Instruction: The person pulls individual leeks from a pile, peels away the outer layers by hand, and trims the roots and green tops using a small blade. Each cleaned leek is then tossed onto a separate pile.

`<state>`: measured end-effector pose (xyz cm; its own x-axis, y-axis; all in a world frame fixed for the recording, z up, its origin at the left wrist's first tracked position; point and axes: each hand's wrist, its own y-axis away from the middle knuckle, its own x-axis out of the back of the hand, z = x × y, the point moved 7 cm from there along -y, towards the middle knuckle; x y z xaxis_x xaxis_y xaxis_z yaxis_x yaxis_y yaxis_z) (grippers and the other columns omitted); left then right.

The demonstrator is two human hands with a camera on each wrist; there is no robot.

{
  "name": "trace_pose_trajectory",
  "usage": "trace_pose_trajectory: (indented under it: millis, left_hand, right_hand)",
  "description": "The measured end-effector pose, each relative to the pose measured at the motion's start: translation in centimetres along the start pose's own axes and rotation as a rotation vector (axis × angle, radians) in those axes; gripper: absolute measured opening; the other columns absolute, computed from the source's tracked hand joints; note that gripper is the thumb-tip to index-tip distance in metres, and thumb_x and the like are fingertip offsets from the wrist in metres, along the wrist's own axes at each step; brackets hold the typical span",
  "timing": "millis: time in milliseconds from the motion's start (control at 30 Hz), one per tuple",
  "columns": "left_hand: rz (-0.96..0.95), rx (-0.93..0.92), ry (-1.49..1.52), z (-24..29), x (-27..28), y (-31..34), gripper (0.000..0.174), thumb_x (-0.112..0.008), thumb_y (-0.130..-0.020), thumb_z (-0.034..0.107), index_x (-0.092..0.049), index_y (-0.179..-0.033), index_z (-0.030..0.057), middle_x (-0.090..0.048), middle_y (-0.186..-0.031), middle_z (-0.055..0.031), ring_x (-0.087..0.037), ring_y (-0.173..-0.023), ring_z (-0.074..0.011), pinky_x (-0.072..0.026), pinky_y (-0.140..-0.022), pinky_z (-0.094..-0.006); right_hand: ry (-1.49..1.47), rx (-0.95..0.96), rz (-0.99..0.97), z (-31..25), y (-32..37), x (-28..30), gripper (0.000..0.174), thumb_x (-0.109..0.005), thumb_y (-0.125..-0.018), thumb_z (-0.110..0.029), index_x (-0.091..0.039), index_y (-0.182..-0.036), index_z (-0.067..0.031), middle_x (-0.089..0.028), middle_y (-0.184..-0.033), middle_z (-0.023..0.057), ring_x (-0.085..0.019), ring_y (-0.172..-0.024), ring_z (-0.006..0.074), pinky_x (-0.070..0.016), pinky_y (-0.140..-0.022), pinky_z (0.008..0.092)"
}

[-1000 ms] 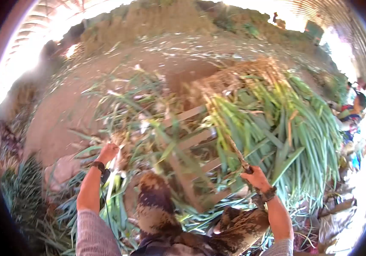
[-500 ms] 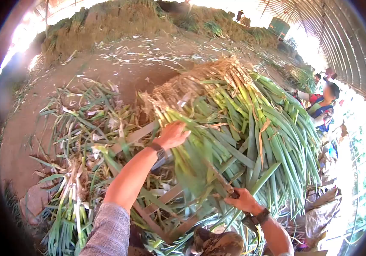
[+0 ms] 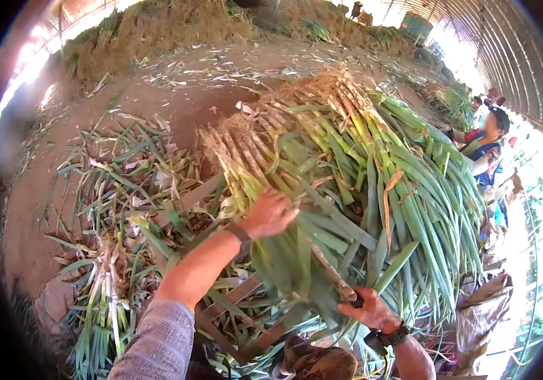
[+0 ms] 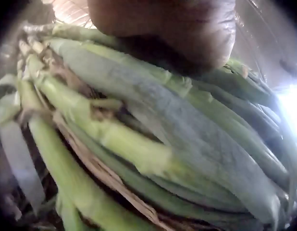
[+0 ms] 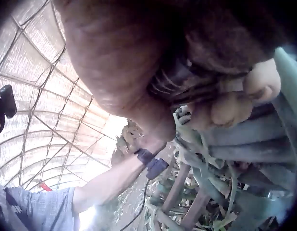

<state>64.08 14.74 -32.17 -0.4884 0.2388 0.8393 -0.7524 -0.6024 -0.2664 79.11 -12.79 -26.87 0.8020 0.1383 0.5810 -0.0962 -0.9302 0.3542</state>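
Observation:
A big heap of long green onions (image 3: 404, 183) lies ahead, its roots at the far end and green leaves toward me. My left hand (image 3: 270, 214) is over the near left side of the heap, its fingers curled round several stalks; the left wrist view has it at the top edge above thick green stalks (image 4: 124, 144). Leaves below it are blurred. My right hand (image 3: 372, 308) grips the end of a mottled brown stick (image 3: 328, 271) that points up and left into the leaves. In the right wrist view its curled fingers (image 5: 230, 108) show around something dark.
Loose onion leaves (image 3: 132, 164) and trimmings are strewn at the left. A small bunch of green onions (image 3: 103, 297) lies at the near left. Wooden slats (image 3: 236, 297) show under the heap. Another person (image 3: 486, 145) is at the right. Onion piles (image 3: 164, 38) stand at the back.
My left hand has come from the small bunch at the left over to the heap and shifted slightly down and right lately. My right hand keeps hold of the stick. The view has turned right.

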Motion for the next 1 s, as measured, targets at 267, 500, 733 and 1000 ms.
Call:
trace_pose_trajectory:
  millis: [267,500,733,1000]
  left_hand:
    - [0.187,-0.237,0.025,5.8,-2.2,11.1,0.039,-0.065,-0.089,0.027,-0.056,-0.118,0.002,-0.05,-0.126,-0.0198,-0.04,-0.132,-0.0371,-0.0245,-0.116,-0.0506]
    - [0.437,0.481,0.476,-6.6,-5.1,16.7,0.049,-0.065,-0.089,0.024,-0.049,-0.13,0.0002,-0.055,-0.122,-0.0177,-0.053,-0.115,-0.0329,-0.0435,-0.098,-0.0467]
    - [0.401,0.97,1.287,-9.8,-6.3,18.3,0.056,-0.06,-0.097,0.021,-0.034,-0.145,0.006,-0.05,-0.133,-0.0155,-0.058,-0.111,-0.0298,-0.0546,-0.09,-0.0526]
    - [0.592,1.035,1.601,-11.7,-8.2,16.7,0.043,-0.059,-0.096,0.027,-0.046,-0.131,0.0068,-0.057,-0.122,-0.0122,-0.059,-0.109,-0.0304,-0.0538,-0.083,-0.0497]
  right_hand:
    - [0.208,0.044,0.008,-0.7,4.4,-1.2,0.039,-0.078,-0.078,-0.028,-0.068,-0.106,-0.003,-0.06,-0.071,0.0081,-0.056,-0.066,0.0175,-0.0469,-0.063,0.0332]
    - [0.553,0.051,0.04,-2.8,5.1,-1.8,0.04,-0.068,-0.078,-0.041,-0.065,-0.096,-0.0059,-0.068,-0.085,0.0201,-0.064,-0.086,0.0417,-0.0502,-0.076,0.0502]
    - [0.788,0.124,-0.097,-3.5,-1.1,-5.9,0.04,-0.064,-0.078,-0.041,-0.066,-0.097,-0.0052,-0.069,-0.089,0.0222,-0.064,-0.088,0.044,-0.0503,-0.079,0.052]
    - [0.727,0.161,-0.091,-4.5,-3.8,-6.0,0.049,-0.067,-0.077,-0.041,-0.067,-0.109,-0.0036,-0.069,-0.086,0.0211,-0.066,-0.085,0.0404,-0.0517,-0.078,0.0477]
